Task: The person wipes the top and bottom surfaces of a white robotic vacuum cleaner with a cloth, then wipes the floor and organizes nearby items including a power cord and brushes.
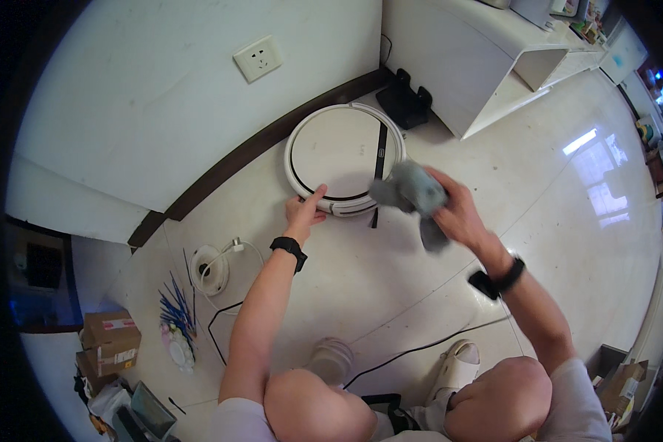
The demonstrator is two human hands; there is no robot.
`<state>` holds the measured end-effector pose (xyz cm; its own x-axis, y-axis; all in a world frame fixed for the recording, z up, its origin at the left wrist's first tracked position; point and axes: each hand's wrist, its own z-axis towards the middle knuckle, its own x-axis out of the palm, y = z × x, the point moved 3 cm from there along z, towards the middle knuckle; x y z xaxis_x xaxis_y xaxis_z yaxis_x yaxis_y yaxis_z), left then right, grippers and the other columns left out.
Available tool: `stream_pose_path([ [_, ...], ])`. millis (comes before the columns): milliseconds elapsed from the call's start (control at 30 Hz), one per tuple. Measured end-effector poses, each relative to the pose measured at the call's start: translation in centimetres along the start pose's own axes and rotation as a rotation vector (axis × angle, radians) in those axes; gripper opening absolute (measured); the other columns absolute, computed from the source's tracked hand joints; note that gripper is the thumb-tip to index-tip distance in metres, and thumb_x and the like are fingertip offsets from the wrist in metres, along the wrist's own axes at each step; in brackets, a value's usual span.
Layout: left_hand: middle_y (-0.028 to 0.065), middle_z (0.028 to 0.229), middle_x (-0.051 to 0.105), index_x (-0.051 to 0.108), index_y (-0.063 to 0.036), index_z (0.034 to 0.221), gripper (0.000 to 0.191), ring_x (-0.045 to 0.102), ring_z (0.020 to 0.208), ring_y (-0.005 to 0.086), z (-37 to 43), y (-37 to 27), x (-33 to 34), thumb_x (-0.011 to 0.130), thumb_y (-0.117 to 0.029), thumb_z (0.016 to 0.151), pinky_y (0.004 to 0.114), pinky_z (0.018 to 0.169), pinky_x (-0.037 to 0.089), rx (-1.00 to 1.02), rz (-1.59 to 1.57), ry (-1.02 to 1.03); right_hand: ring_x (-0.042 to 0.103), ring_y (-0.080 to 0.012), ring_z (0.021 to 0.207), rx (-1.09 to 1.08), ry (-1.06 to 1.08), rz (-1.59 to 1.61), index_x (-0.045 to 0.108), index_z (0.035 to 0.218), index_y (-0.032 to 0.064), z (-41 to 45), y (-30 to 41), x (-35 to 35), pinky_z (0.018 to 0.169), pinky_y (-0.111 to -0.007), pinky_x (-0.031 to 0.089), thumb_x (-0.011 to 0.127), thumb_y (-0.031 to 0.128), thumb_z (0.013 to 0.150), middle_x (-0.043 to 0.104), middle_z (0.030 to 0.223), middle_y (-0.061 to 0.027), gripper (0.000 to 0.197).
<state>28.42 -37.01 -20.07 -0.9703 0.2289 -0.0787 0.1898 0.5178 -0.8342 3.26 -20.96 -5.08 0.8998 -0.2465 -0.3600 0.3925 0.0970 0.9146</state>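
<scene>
A round white robot vacuum cleaner [334, 149] with a black stripe lies on the floor by the wall. My left hand [306, 211] holds its near rim, thumb on top and fingers at the side. In my right hand [458, 210] is a bunched grey cloth [417, 188], blurred, held over the right near edge of the vacuum. Whether the cloth touches the casing I cannot tell. A dark side brush [374, 218] sticks out from under the near rim.
A black plastic dock [403, 102] stands in the corner beside a white cabinet [447, 66]. Left lie a white round base with a plugged cable [209, 269], blue sticks [175, 306] and cardboard boxes [110, 340]. A black cable [420, 351] crosses the tiled floor near my feet.
</scene>
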Motion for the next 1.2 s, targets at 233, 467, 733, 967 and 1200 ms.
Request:
stream_pose_path([
  [233,0.0221,0.103,0.063,0.055,0.0076,0.109,0.064,0.068,0.082,0.0321,0.1,0.2,1.6,0.082,-0.038,0.073,0.041,0.075,0.06,0.002,-0.119,0.042,0.058,-0.037,0.11,0.08,0.25,-0.446,0.059,0.124,0.0054,11.4,-6.4,6.6,0.097,-0.038,0.045,0.06,0.002,0.07,0.063,0.119,-0.0168,0.054],
  [467,0.019,0.104,0.063,0.056,0.0049,0.109,0.059,0.067,0.088,0.0289,0.6,1.4,1.6,0.081,-0.036,0.075,0.04,0.076,0.06,0.062,-0.122,-0.007,0.063,-0.0328,0.079,-0.158,0.933,-0.257,0.065,0.101,0.0108,-5.9,-9.6,8.8,0.067,-0.042,0.05,0.062,0.006,0.063,0.066,0.087,-0.0138,0.039],
  [733,0.0192,0.106,0.063,0.052,0.0034,0.115,0.063,0.067,0.091,0.0305,-0.7,0.7,1.4,0.079,-0.039,0.077,0.042,0.08,0.059,0.048,-0.155,0.046,0.066,-0.0225,0.086,0.494,0.812,-0.025,0.065,0.115,0.0062,-18.7,-5.7,0.8,0.079,-0.034,0.052,0.066,0.008,0.075,0.07,0.096,-0.0136,0.04],
  [967,0.0167,0.1,0.062,0.04,0.007,0.135,0.079,0.066,0.09,0.0245,-2.1,1.0,1.1,0.078,-0.035,0.079,0.035,0.072,0.058,0.043,0.018,-0.179,0.061,-0.0142,0.091,0.501,0.52,0.113,0.063,0.112,0.0004,-17.2,-5.8,-0.4,0.085,-0.032,0.05,0.067,0.004,0.077,0.07,0.098,-0.0091,0.035],
  [1200,0.0274,0.126,0.056,0.05,0.0107,0.127,0.073,0.056,0.112,0.0395,-4.2,-2.1,0.1,0.076,-0.036,0.077,0.043,0.098,0.043,0.773,0.581,-0.341,0.061,-0.019,0.098,0.375,0.306,0.156,0.053,0.129,-0.0006,-15.7,-6.1,1.2,0.091,-0.033,0.048,0.065,0.01,0.081,0.067,0.108,-0.0127,0.051],
])
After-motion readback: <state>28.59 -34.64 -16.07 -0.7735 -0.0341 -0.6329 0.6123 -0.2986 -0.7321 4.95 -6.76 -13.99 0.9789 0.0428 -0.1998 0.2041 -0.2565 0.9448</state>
